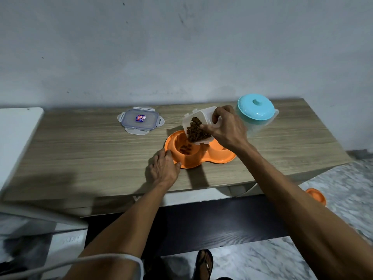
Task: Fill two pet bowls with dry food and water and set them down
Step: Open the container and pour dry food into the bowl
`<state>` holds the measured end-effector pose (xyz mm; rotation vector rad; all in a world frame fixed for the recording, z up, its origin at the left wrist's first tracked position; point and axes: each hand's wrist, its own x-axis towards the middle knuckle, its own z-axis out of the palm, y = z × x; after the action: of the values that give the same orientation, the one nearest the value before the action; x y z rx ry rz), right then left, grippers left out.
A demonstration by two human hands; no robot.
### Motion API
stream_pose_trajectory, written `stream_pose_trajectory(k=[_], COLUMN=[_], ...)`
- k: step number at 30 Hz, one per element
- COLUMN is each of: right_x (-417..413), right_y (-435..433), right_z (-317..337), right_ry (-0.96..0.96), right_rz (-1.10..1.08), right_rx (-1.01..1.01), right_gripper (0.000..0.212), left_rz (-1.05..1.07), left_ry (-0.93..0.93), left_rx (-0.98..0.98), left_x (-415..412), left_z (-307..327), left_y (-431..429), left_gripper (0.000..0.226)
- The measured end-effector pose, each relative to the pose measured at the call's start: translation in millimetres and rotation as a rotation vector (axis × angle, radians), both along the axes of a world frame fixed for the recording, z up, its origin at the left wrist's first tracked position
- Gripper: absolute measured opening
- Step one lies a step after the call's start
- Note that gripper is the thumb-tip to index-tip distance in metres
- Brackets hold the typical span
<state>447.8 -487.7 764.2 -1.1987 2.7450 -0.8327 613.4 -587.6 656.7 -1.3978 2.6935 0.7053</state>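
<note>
Your right hand point(226, 130) grips the light, stiff, slick clear container point(203, 114) by its sides, tipped over the orange double bowl point(222, 158) on the table point(90, 148); left hand point(164, 168) rests flat on its slide-prone rim.

Double bowl point(220, 158) on table point(90, 150) — lid point(140, 120) behind-left, jug point(256, 116) behind-right, tilted container point(198, 126) above
</note>
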Motion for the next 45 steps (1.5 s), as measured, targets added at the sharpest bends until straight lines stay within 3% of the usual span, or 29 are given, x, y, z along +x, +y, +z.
stream_pose_trajectory(k=[33, 40, 45], right_x=[-6, -12, -21], right_y=[3, 3, 5], right_z=[0, -1, -5], right_ry=[0.032, -0.060, -0.227], right_rz=[0.035, 0.009, -0.131], right_rx=[-0.018, -0.055, -0.189], right_gripper=[0.040, 0.040, 0.037], left_rz=[0.015, 0.017, 0.021], left_ry=[-0.015, -0.007, -0.001], left_rx=[-0.011, -0.002, 0.002], left_x=[-1, -2, 1], left_z=[-1, 2, 2], left_y=[-1, 0, 2], left_gripper=[0.054, 0.053, 0.055])
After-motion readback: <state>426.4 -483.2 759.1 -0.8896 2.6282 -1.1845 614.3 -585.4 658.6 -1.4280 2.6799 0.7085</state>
